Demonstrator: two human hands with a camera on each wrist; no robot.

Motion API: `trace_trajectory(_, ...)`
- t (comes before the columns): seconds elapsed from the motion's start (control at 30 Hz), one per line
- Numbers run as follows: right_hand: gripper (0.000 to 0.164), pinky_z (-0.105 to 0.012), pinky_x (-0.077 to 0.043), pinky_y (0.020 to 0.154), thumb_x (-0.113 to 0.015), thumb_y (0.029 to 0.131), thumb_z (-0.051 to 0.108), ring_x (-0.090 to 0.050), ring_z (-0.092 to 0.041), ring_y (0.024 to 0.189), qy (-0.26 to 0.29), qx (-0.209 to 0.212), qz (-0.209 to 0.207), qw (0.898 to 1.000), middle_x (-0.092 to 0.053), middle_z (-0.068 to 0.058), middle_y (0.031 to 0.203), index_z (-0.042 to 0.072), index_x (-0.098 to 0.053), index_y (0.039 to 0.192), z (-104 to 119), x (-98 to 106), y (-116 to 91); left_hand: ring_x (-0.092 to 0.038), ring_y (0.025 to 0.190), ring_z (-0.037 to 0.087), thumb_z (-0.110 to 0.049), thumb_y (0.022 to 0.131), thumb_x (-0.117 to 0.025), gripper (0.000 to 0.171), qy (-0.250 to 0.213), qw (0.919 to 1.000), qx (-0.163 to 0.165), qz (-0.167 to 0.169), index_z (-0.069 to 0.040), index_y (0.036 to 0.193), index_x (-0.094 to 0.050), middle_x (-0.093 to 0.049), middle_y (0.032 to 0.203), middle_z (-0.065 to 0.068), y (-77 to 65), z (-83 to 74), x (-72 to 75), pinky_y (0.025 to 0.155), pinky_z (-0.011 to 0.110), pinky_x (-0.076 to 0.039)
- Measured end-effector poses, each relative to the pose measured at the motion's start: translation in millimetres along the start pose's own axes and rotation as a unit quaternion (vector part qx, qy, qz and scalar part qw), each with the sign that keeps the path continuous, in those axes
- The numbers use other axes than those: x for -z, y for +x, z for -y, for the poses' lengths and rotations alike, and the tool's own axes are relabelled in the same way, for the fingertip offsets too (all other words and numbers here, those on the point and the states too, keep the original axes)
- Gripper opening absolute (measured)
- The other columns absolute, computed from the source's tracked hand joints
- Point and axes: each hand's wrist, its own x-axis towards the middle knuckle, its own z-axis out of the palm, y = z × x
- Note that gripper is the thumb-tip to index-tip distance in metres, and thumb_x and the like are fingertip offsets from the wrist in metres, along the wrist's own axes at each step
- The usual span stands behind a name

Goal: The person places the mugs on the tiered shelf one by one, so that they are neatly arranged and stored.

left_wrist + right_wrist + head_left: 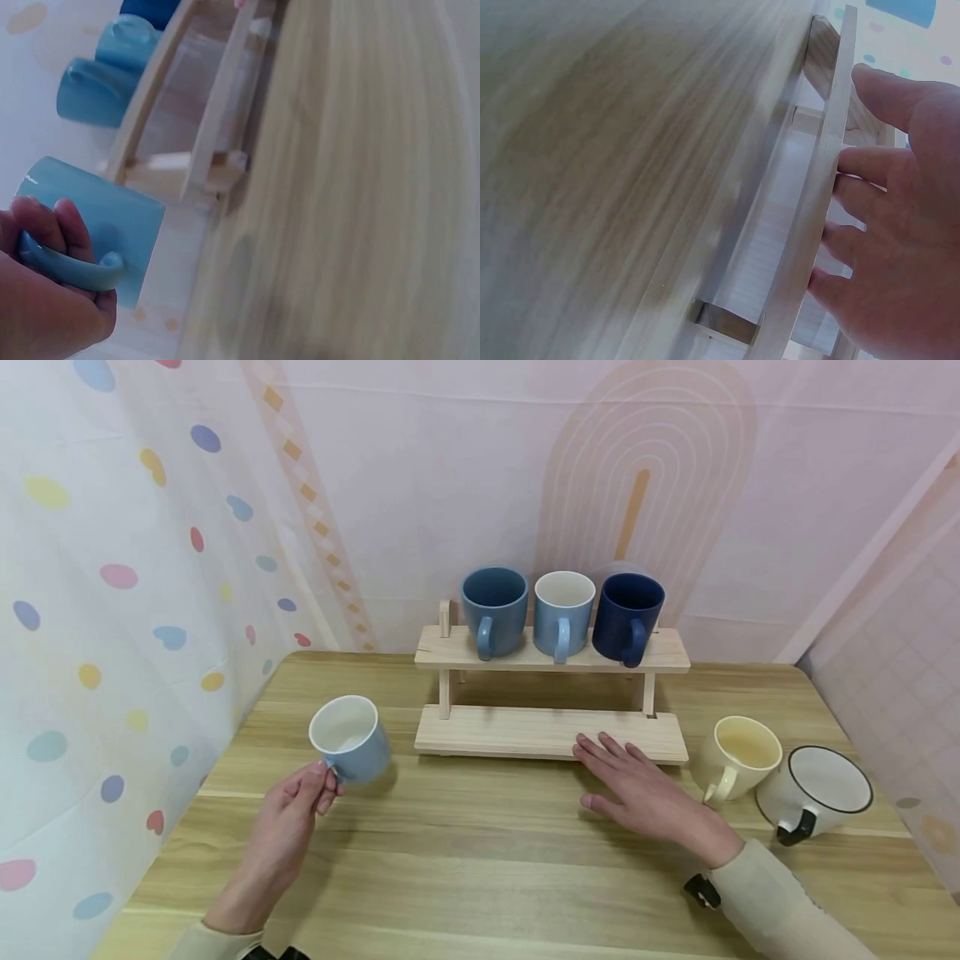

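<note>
My left hand pinches the handle of a light blue mug with a white inside. In the left wrist view, its fingers wrap the handle and the mug hangs above the wooden table. My right hand has its fingers spread, fingertips at the front edge of the lower shelf of a two-tier wooden rack. On the upper shelf stand a medium blue mug, a light blue mug with a white inside and a navy mug, handles facing forward.
Right of the rack, a pale yellow mug stands on the wooden table beside a white mug with a black rim and handle. A patterned curtain hangs behind the table and along its left side.
</note>
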Motion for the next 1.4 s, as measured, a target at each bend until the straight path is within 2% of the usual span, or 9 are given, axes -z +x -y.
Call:
trace_trajectory(0.37,0.067,-0.066,-0.021,0.121,-0.059,0.106,0.037,-0.022,-0.04,0.155,0.005,-0.004,0.0,1.0,-0.03,-0.012,0.168,0.005,-0.037,0.161,1.1,1.8,-0.7,-0.053,0.08,0.012,-0.02,0.112,-0.046,0.034,-0.026,0.9995,-0.012,0.015,-0.007,0.083,-0.058,-0.053,0.075,-0.004,0.6,-14.3,-35.9,0.083,0.026,-0.039)
trace_trajectory(0.7,0.067,-0.065,-0.02,0.121,-0.058,0.106,0.038,-0.021,-0.04,0.155,0.006,-0.008,0.002,1.0,-0.029,-0.011,0.168,0.006,-0.036,0.161,1.3,1.2,-1.1,-0.055,0.083,0.014,-0.02,0.112,-0.046,0.034,-0.023,0.9996,-0.003,0.015,-0.001,0.085,-0.056,-0.052,0.074,-0.003,2.4,-18.5,-59.2,0.084,0.027,-0.041)
trace_trajectory(0.9,0.067,-0.065,-0.021,0.121,-0.059,0.106,0.037,-0.022,-0.04,0.155,0.007,-0.008,0.0,1.0,-0.03,-0.012,0.168,0.005,-0.037,0.161,1.2,1.1,-1.3,-0.056,0.086,0.017,-0.02,0.112,-0.046,0.035,-0.018,0.9996,0.009,0.018,-0.002,0.085,-0.056,-0.052,0.074,-0.002,4.3,-19.4,-70.3,0.087,0.028,-0.041)
trace_trajectory(1.23,0.067,-0.065,-0.021,0.121,-0.061,0.105,0.036,-0.022,-0.041,0.155,0.002,-0.008,-0.001,1.0,-0.03,-0.013,0.168,0.005,-0.038,0.16,1.9,0.5,-0.4,-0.056,0.088,0.019,-0.016,0.112,-0.046,0.033,0.017,0.9995,0.02,0.016,0.0,0.084,-0.055,-0.055,0.076,0.003,10.7,-16.0,-92.1,0.092,0.03,-0.039)
trace_trajectory(1.4,0.067,-0.065,-0.021,0.121,-0.061,0.105,0.036,-0.023,-0.041,0.154,0.002,-0.008,-0.004,1.0,-0.031,-0.013,0.168,0.005,-0.038,0.16,1.8,-0.1,-0.6,-0.054,0.091,0.022,-0.019,0.112,-0.047,0.033,0.006,0.9994,0.025,0.021,-0.001,0.086,-0.056,-0.054,0.076,0.002,14.0,-13.0,-102.6,0.095,0.031,-0.037)
